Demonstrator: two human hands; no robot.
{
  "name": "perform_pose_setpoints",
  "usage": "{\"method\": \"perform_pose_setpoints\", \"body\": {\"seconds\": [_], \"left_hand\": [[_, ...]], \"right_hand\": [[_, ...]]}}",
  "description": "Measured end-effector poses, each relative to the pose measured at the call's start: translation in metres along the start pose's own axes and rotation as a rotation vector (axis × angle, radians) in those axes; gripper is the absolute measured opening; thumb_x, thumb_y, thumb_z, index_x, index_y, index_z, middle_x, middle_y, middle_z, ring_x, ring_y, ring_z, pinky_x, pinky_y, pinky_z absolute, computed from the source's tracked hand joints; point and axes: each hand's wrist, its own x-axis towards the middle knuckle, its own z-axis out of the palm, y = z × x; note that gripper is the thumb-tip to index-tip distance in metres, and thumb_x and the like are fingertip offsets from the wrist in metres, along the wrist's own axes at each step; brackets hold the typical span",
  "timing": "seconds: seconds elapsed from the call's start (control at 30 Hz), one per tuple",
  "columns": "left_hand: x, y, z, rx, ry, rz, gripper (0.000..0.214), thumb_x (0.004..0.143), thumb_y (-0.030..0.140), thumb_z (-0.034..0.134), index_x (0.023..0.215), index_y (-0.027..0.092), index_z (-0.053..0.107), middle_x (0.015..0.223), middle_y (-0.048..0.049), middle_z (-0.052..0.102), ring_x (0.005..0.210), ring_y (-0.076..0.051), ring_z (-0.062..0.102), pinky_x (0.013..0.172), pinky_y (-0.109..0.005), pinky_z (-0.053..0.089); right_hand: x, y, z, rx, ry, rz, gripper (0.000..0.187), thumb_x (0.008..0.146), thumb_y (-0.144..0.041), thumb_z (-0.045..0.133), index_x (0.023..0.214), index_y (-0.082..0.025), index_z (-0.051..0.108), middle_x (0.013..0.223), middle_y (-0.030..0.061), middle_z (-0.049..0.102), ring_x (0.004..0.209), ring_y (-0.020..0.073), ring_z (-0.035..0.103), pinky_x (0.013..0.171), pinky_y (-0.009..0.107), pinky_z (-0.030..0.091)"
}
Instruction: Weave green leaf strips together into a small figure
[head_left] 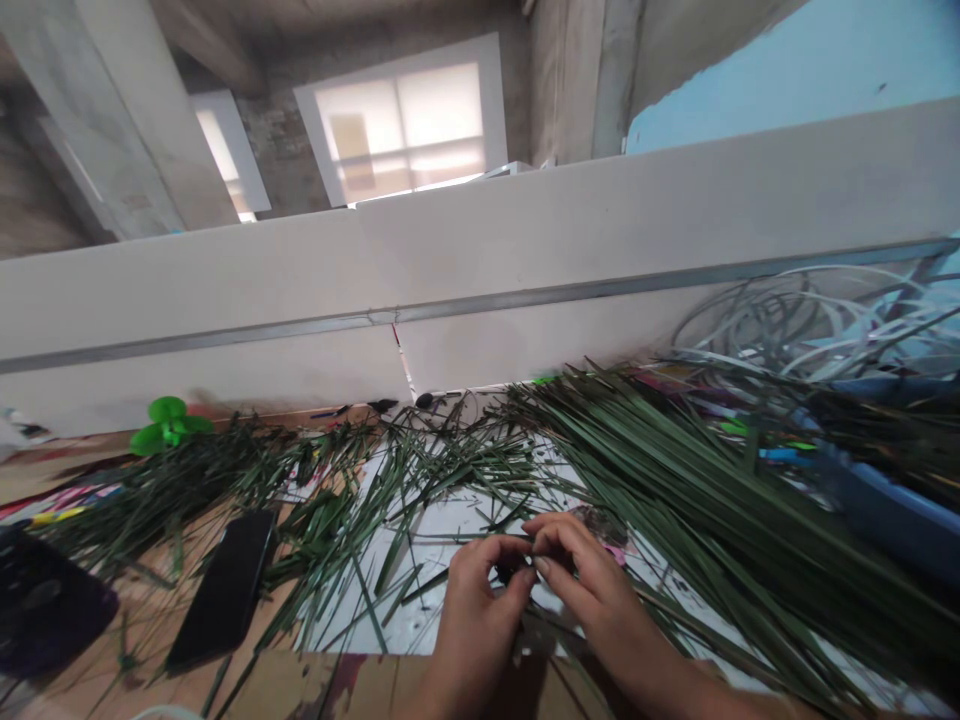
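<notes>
At the far left edge of the table (442,530) lies a dark purple object (45,610), and just beside it a black phone (225,590), both half under loose green leaf strips (352,480). A sweep of a forearm through that litter could, I judge, push the phone toward the near edge. A bright green plastic piece (166,422) sits behind, near the white partition.

At the near middle, low over the white surface, the left hand (480,610) and the right hand (592,590) meet fingertip to fingertip. Each pinches with thumb and forefinger the same small dark piece (510,573); what it is cannot be made out. The grip is fine and the piece tiny: if it slips, it would likely drop among the strips below and be hard to find. A thin strip pulled too hard there could also split.

To the right, the long bundle of strips (675,470) fans out close to the right wrist, which could snag it and drag it out of line.

Farther right stands the only container, a blue tub (892,510). Strips cover its rim and its contents are blurred, some coloured bits at most. White coils (817,320) rise behind it; whether they sit inside it I cannot tell.
</notes>
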Motion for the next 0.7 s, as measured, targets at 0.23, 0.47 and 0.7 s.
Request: {"method": "perform_pose_setpoints", "body": {"seconds": [0.23,0.47,0.7], "left_hand": [[-0.0012,0.0028,-0.0012,0.055,0.039,0.035,0.027,0.075,0.013,0.068,0.096,0.027,0.078,0.091,-0.005,0.073,0.093,-0.027,0.063,0.089,-0.036,0.043],[0.0004,0.0018,-0.0011,0.063,0.022,0.031,0.024,0.076,0.015,0.066,0.096,0.025,0.076,0.086,-0.0047,0.073,0.091,-0.026,0.063,0.087,-0.036,0.043],[0.0,-0.0027,-0.0008,0.1,-0.004,0.025,0.018,0.076,0.015,0.064,0.09,0.022,0.073,0.086,-0.0038,0.071,0.09,-0.025,0.062,0.085,-0.036,0.043]], "right_hand": [[0.0009,0.002,-0.0004,0.034,0.001,0.007,0.008,0.092,-0.024,0.049,0.087,-0.023,0.056,0.112,0.0067,0.059,0.109,0.024,0.055,0.095,0.038,0.041],[0.003,0.002,-0.0026,0.031,-0.003,0.023,0.01,0.093,-0.027,0.048,0.088,-0.023,0.055,0.113,0.0063,0.058,0.109,0.024,0.053,0.095,0.038,0.04],[0.0051,0.0031,-0.0065,0.019,-0.004,0.041,0.01,0.094,-0.028,0.046,0.091,-0.024,0.055,0.115,0.0065,0.056,0.108,0.0242,0.052,0.094,0.039,0.04]]}}
